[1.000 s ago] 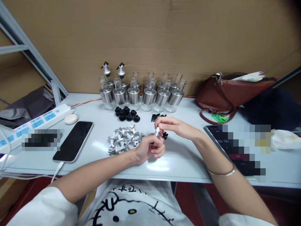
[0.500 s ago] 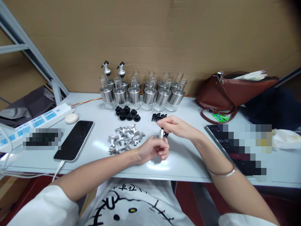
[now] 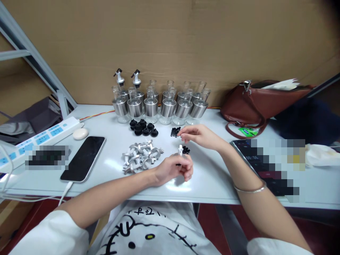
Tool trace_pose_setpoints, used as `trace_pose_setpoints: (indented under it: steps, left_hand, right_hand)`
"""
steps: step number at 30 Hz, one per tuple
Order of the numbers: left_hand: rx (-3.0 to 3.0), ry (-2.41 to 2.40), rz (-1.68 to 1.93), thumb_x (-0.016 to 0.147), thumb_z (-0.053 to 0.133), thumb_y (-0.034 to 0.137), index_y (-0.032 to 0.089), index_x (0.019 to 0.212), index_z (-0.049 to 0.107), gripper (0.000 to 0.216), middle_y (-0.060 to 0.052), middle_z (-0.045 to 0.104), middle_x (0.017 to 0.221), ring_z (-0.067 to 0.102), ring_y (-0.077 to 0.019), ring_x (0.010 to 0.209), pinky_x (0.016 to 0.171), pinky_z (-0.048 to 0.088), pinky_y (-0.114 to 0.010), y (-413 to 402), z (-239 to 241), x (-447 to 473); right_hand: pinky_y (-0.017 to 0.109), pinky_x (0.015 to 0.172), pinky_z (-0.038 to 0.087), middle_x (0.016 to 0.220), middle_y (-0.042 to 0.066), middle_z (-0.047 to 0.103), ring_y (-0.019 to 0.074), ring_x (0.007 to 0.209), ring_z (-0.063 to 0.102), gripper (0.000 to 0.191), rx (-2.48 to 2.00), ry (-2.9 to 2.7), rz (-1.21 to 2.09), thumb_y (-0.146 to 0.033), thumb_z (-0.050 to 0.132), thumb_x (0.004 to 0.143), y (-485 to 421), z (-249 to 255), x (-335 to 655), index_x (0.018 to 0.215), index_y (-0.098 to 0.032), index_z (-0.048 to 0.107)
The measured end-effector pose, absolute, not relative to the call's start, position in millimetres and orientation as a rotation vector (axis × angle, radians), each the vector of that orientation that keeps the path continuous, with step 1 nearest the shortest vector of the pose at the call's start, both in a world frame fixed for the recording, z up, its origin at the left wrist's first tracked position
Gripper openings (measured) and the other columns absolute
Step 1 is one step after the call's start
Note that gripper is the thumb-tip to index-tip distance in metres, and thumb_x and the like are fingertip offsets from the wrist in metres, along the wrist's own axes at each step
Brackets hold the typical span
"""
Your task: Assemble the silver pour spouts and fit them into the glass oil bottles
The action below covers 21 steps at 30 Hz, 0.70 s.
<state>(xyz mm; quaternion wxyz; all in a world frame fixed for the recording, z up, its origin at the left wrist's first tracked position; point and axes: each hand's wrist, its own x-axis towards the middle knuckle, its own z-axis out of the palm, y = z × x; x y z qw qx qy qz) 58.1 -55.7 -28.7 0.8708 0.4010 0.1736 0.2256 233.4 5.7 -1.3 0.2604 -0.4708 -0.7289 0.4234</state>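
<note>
My left hand (image 3: 175,168) is closed around a silver pourer spout (image 3: 181,149), whose upright tip rises above the fingers. The rest of that part is hidden in the hand. Just beyond it, my right hand (image 3: 200,136) hovers with fingers a little apart at the edge of a cluster of small black levers (image 3: 174,132); nothing shows between its fingertips. Some tiny black parts (image 3: 186,150) lie between the two hands. Left of my left hand is a heap of silver pourer spouts (image 3: 138,156). Several black stoppers (image 3: 142,127) sit behind that heap.
Glass bottles with steel sleeves (image 3: 151,106) stand in two rows at the back; two rear ones carry pourers (image 3: 136,78). A phone (image 3: 83,158) and a power strip (image 3: 57,131) lie at left. A brown bag (image 3: 244,106) and another phone (image 3: 244,152) are at right.
My right hand has drawn away from the spout in my left hand and moved slightly up and right, its fingers parting. The left hand stays nearly in place, still holding the spout.
</note>
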Motion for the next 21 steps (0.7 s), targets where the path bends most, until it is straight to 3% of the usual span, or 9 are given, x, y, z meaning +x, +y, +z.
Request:
trace_pose_setpoints:
  steps: [4, 7, 13, 17, 21]
  left_hand:
    - [0.804, 0.363, 0.512, 0.069, 0.054, 0.036, 0.016, 0.063, 0.046, 0.022, 0.002, 0.049, 0.051, 0.047, -0.0107, 0.051, 0.060, 0.034, -0.027, -55, -33, 59]
    - [0.829, 0.370, 0.505, 0.070, 0.053, 0.038, 0.016, 0.065, 0.046, 0.024, 0.002, 0.049, 0.052, 0.048, -0.0106, 0.052, 0.060, 0.034, -0.027, -55, -34, 60]
    - [1.178, 0.414, 0.362, 0.067, 0.062, 0.033, 0.016, 0.070, 0.051, 0.020, 0.003, 0.052, 0.056, 0.046, -0.0094, 0.054, 0.058, 0.034, -0.025, -62, -23, 58]
    - [1.290, 0.419, 0.228, 0.066, 0.065, 0.032, 0.015, 0.071, 0.053, 0.021, 0.003, 0.051, 0.061, 0.043, -0.0076, 0.056, 0.058, 0.033, -0.024, -64, -15, 57]
    - [1.256, 0.419, 0.268, 0.066, 0.063, 0.034, 0.015, 0.069, 0.052, 0.022, 0.002, 0.052, 0.059, 0.046, -0.0093, 0.058, 0.060, 0.035, -0.025, -62, -14, 57]
  right_hand:
    - [0.026, 0.055, 0.039, 0.054, -0.003, 0.054, 0.0122, 0.049, 0.048, 0.014, -1.475, -2.202, 0.936, -0.031, 0.053, 0.078, 9, -3, 237, 0.075, -0.018, 0.056]
    - [0.025, 0.057, 0.036, 0.058, -0.002, 0.051, 0.0122, 0.055, 0.044, 0.009, -1.469, -2.342, 0.752, -0.026, 0.053, 0.076, 11, -5, 240, 0.073, -0.018, 0.055]
    - [0.027, 0.063, 0.042, 0.065, 0.002, 0.062, 0.0140, 0.060, 0.053, 0.011, -1.528, -2.300, 0.841, -0.023, 0.045, 0.081, 13, -8, 244, 0.077, -0.018, 0.053]
    - [0.028, 0.066, 0.044, 0.074, 0.005, 0.067, 0.0160, 0.067, 0.057, 0.018, -1.434, -2.370, 0.722, -0.030, 0.052, 0.080, 15, -10, 246, 0.077, -0.016, 0.063]
    - [0.029, 0.072, 0.048, 0.083, 0.006, 0.072, 0.0185, 0.076, 0.064, 0.018, -1.454, -2.389, 0.919, -0.026, 0.056, 0.077, 14, -10, 246, 0.081, -0.016, 0.070]
